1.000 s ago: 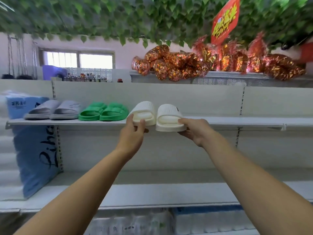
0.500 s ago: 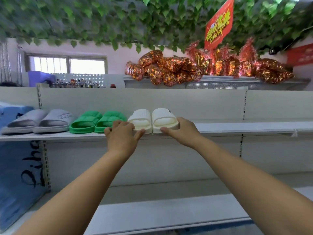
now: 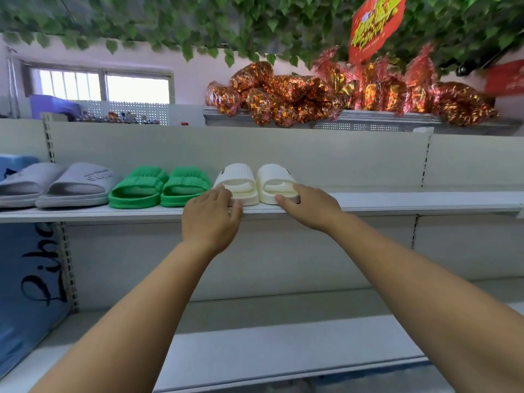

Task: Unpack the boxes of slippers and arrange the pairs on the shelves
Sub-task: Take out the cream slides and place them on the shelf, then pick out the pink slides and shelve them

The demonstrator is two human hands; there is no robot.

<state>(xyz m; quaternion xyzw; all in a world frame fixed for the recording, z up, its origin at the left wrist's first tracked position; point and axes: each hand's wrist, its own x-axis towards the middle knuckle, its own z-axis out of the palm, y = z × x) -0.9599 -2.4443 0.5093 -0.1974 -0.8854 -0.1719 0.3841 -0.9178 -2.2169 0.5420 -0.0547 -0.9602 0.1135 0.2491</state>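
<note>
A pair of cream-white slippers stands side by side on the middle shelf (image 3: 397,201), toes toward the back panel. My left hand (image 3: 211,219) lies with straight fingers against the heel of the left white slipper (image 3: 236,178). With its thumb and fingers, my right hand (image 3: 309,208) touches the heel of the right white slipper (image 3: 276,178). Both soles sit flat on the shelf. To their left stand a green pair (image 3: 161,187) and a grey pair (image 3: 56,184).
A blue printed bag (image 3: 25,293) hangs at the left below the shelf. Foil-wrapped bundles (image 3: 312,92) fill the top shelf under green ivy and a red sign (image 3: 374,24). The middle shelf runs bare to the right; a lower white shelf (image 3: 283,353) lies beneath.
The white slippers went from being held at the shelf's front edge to standing flat and further back on it. Both hands loosened and now only touch the heels.
</note>
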